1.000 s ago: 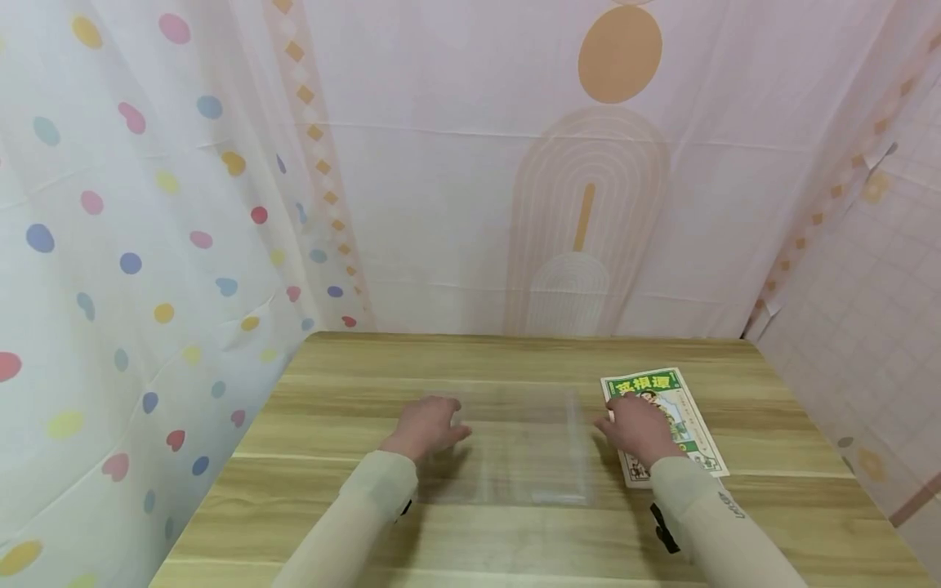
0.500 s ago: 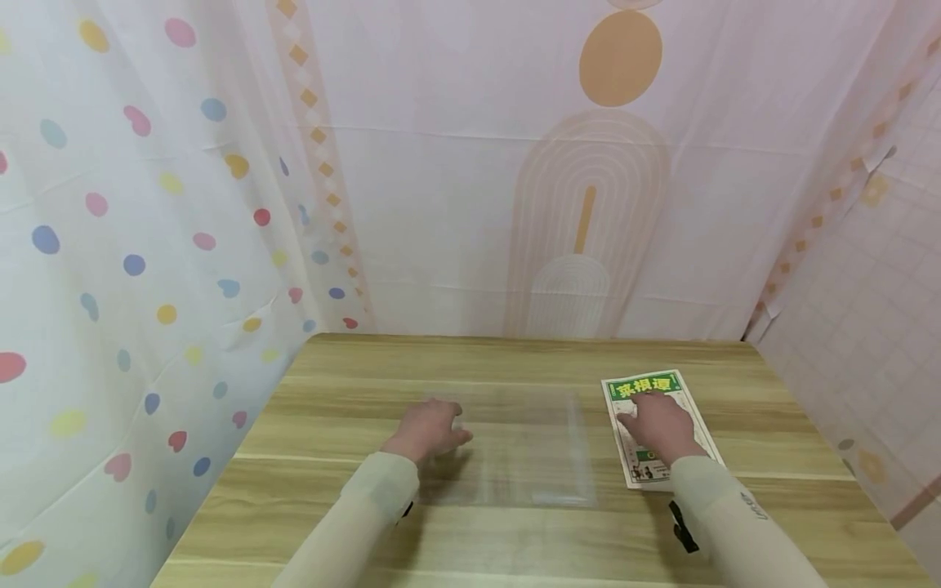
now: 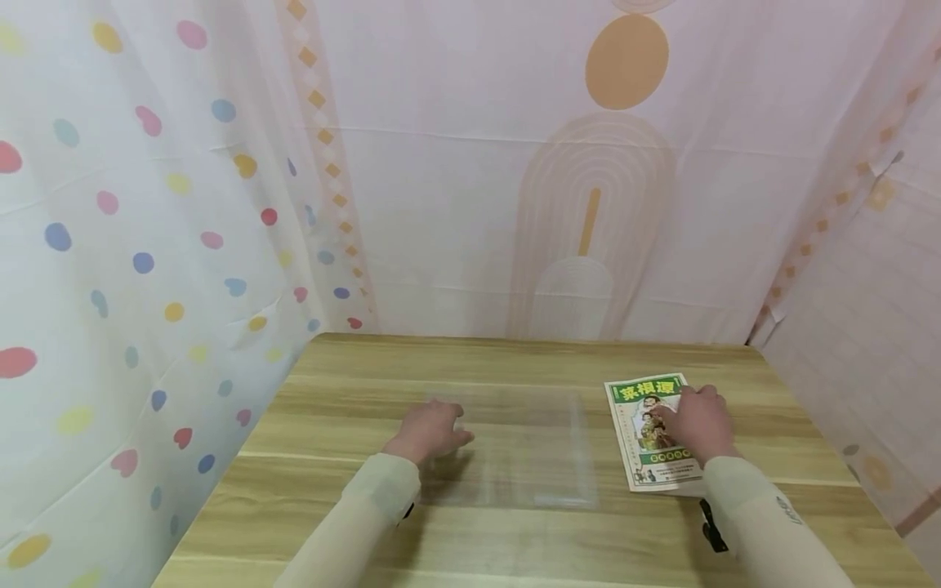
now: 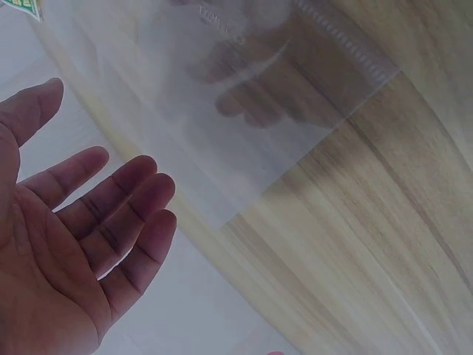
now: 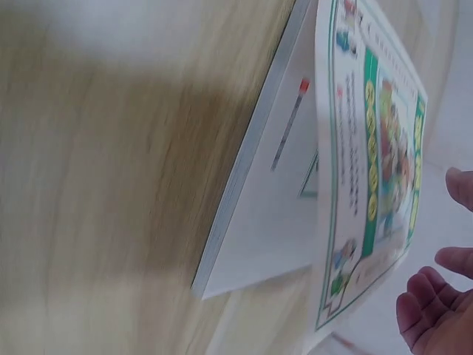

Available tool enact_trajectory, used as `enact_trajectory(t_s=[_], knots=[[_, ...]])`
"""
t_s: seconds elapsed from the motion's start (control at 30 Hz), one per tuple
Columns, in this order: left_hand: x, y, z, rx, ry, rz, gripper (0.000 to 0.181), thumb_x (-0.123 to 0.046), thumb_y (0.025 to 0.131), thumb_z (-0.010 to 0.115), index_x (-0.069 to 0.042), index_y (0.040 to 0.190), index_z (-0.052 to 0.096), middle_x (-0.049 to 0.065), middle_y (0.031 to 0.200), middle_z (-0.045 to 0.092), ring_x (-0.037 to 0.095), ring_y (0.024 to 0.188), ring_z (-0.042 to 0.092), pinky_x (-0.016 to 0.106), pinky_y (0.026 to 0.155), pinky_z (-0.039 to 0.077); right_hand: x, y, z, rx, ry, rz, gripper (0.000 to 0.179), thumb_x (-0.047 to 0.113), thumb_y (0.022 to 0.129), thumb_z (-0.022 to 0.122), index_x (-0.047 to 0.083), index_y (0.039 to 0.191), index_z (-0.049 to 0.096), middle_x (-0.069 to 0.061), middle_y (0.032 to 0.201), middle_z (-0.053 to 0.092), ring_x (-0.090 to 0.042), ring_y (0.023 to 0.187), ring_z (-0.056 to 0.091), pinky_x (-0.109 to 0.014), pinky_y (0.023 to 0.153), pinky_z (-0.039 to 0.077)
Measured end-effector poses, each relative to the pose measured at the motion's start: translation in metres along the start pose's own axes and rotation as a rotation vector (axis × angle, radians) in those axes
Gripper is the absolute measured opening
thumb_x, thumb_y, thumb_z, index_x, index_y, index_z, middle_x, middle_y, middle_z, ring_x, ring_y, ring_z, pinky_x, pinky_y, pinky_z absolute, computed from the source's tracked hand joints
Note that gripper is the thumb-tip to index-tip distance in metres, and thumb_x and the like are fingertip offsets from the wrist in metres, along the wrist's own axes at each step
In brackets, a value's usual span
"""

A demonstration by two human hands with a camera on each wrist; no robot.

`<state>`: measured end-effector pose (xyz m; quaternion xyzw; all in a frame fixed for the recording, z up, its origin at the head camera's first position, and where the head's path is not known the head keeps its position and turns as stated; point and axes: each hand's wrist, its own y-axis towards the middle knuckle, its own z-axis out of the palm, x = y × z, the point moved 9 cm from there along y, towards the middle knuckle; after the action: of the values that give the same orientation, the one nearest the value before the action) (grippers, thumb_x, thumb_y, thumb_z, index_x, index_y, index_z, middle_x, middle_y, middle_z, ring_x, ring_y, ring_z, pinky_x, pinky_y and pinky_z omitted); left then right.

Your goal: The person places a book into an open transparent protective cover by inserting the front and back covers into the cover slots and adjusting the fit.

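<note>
A thin paperback book point(image 3: 654, 437) with a green, white and illustrated cover lies at the right of the table. Its front cover point(image 5: 369, 170) stands partly lifted off the first page point(image 5: 270, 200) in the right wrist view. My right hand point(image 3: 702, 425) is over the book's right edge, thumb and fingers apart; the right wrist view shows a gap between it and the cover. A clear plastic sleeve point(image 3: 529, 445) lies flat in the middle of the table. Over its left edge hovers my left hand point(image 3: 434, 429), palm and loosely bent fingers holding nothing.
The wood-grain table point(image 3: 470, 547) ends at the back against a pale curtain point(image 3: 441, 204). A dotted curtain point(image 3: 147, 327) hangs along the left side, and a checked one point(image 3: 867, 343) along the right.
My right hand has moved right across the book, from its left edge to its right edge, uncovering the cover picture. My left hand and the plastic sleeve stay put.
</note>
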<state>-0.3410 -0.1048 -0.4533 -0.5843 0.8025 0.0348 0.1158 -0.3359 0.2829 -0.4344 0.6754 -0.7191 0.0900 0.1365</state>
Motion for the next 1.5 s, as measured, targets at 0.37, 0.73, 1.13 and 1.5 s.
enact_trajectory(t_s=[0.37,0.73,1.13,1.5], knots=[[-0.002,-0.004,-0.003,-0.002,-0.009,-0.006,0.045,-0.036,0.091,0.071,-0.004,0.122,0.067,0.012,0.117,0.069,0.033,0.11,0.063,0.047,0.09,0.051,-0.034,-0.002,0.003,0.102,0.062,0.091,0.065,0.043,0.098,0.055,-0.022,0.1,0.057,-0.041,0.098,0.054,-0.049,0.088,0.056,-0.052,0.067,0.049],[-0.001,-0.005,-0.001,-0.001,-0.002,-0.018,0.047,-0.038,0.092,0.07,-0.004,0.123,0.066,0.013,0.121,0.067,0.033,0.114,0.061,0.05,0.089,0.052,-0.049,-0.002,0.028,0.232,0.254,0.172,0.074,0.051,0.094,0.059,-0.02,0.113,0.055,-0.025,0.091,0.061,-0.032,0.08,0.057,-0.047,0.073,0.049],[-0.002,-0.007,0.001,0.008,-0.018,-0.018,0.047,-0.039,0.092,0.069,-0.004,0.124,0.066,0.015,0.123,0.066,0.036,0.115,0.06,0.051,0.09,0.051,-0.052,0.001,0.037,0.253,0.337,0.258,0.077,0.047,0.093,0.064,-0.022,0.121,0.049,-0.028,0.097,0.06,-0.034,0.085,0.056,-0.047,0.078,0.048],[-0.002,-0.007,0.003,0.006,0.007,-0.009,0.046,-0.039,0.092,0.069,-0.005,0.124,0.067,0.014,0.121,0.067,0.035,0.115,0.061,0.051,0.091,0.05,-0.052,-0.005,0.039,0.206,0.209,0.291,0.065,0.041,0.091,0.068,-0.021,0.106,0.058,-0.038,0.101,0.059,-0.034,0.079,0.055,-0.044,0.065,0.049]])
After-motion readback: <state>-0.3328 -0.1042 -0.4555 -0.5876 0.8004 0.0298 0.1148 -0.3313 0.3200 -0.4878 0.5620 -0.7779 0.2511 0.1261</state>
